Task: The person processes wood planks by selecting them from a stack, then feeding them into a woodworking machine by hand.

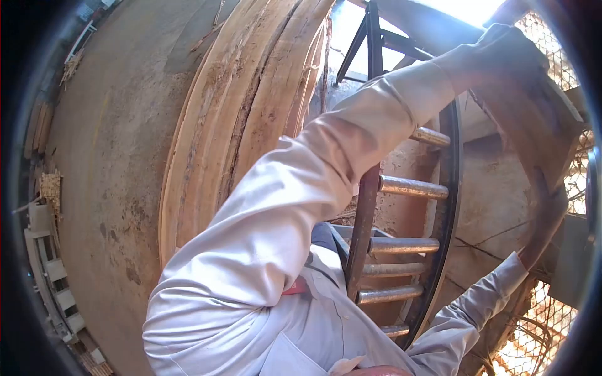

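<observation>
A brown wooden board (523,122) is held up at the right, beside a wire mesh. My left hand (511,53) reaches across and is closed on its upper end; the fingers are in shade and partly hidden. Lower down, my right hand (550,203) is closed at the board's bottom end, with its fingers only partly showing. Both arms wear light long sleeves. To the left of the board lies a roller conveyor (451,188) with metal rollers between dark rails.
Thick sawn timber slabs (251,94) with bark edges stand left of the conveyor. A bare concrete floor (113,163) stretches further left, with stacked pieces (56,269) along its far edge. Wire mesh (533,338) runs down the right side.
</observation>
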`<action>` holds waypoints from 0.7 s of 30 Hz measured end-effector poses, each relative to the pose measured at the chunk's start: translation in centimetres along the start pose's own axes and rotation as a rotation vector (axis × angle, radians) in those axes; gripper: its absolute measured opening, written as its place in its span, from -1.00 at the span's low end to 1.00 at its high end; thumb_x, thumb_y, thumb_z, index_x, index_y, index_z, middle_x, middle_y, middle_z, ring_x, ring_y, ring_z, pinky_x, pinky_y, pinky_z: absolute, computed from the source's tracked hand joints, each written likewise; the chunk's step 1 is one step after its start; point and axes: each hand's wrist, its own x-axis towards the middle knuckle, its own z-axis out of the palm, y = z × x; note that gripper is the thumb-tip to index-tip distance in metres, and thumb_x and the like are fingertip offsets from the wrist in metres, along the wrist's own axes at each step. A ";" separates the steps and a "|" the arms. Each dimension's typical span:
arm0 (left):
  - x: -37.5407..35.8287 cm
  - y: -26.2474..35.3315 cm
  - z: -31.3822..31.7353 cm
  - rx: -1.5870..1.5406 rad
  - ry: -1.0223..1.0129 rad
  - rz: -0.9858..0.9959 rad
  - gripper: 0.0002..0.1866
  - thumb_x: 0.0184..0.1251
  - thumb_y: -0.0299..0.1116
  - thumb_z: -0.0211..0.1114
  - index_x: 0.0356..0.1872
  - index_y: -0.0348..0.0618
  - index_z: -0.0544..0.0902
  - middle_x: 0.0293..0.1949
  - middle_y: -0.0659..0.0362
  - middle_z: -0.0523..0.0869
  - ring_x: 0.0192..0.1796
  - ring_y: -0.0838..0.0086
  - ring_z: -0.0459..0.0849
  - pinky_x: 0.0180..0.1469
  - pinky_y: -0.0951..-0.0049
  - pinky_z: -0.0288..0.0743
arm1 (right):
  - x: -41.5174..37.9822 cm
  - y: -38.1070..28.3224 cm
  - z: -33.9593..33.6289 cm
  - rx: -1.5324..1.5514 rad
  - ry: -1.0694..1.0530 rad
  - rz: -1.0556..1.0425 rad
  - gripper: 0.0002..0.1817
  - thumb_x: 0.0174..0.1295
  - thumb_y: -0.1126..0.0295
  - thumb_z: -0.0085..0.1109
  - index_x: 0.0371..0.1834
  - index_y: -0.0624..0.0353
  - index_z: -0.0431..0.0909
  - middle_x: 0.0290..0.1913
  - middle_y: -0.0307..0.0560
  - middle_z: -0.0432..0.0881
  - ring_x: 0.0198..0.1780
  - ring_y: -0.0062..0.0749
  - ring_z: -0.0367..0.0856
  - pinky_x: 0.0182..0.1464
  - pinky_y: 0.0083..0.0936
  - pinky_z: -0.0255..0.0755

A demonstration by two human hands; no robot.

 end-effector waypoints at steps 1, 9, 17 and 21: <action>-0.7 0.0 -0.2 -0.017 -0.008 0.003 -0.69 -0.09 -0.10 0.52 -0.31 0.05 0.74 -0.32 0.24 0.76 -0.22 0.33 0.75 -0.19 0.31 0.61 | -0.3 0.6 0.1 0.017 -0.006 0.014 -0.39 0.17 0.13 0.57 0.13 0.39 0.67 -0.04 -0.01 0.78 -0.05 -0.42 0.68 0.08 -0.44 0.53; -4.0 0.0 -4.4 -0.203 -0.071 0.112 -0.68 -0.08 -0.14 0.52 -0.27 0.02 0.73 -0.27 0.23 0.77 -0.17 0.33 0.75 -0.14 0.29 0.60 | -4.1 -4.0 2.0 -0.060 0.217 -0.140 -0.41 0.12 0.19 0.62 0.07 0.45 0.69 0.00 0.03 0.80 -0.08 -0.40 0.73 0.06 -0.43 0.57; -12.7 3.3 -12.4 -0.335 -0.273 0.031 -0.65 -0.15 -0.19 0.54 -0.27 -0.02 0.70 -0.25 0.21 0.76 -0.11 0.32 0.74 -0.10 0.25 0.60 | -14.7 -6.1 8.8 0.336 0.137 -0.354 -0.58 0.15 0.49 0.45 0.11 0.30 0.72 0.09 0.08 0.79 0.17 -0.21 0.76 0.22 -0.34 0.61; -21.3 5.2 -15.3 -0.208 -0.340 0.002 -0.59 -0.15 -0.22 0.56 -0.19 -0.02 0.68 -0.16 0.16 0.77 0.03 0.19 0.73 0.24 0.06 0.56 | -21.1 -5.3 13.2 0.140 0.078 -0.524 -0.53 0.11 0.71 0.11 0.09 0.17 0.76 0.06 -0.03 0.81 0.18 -0.19 0.76 0.28 -0.26 0.61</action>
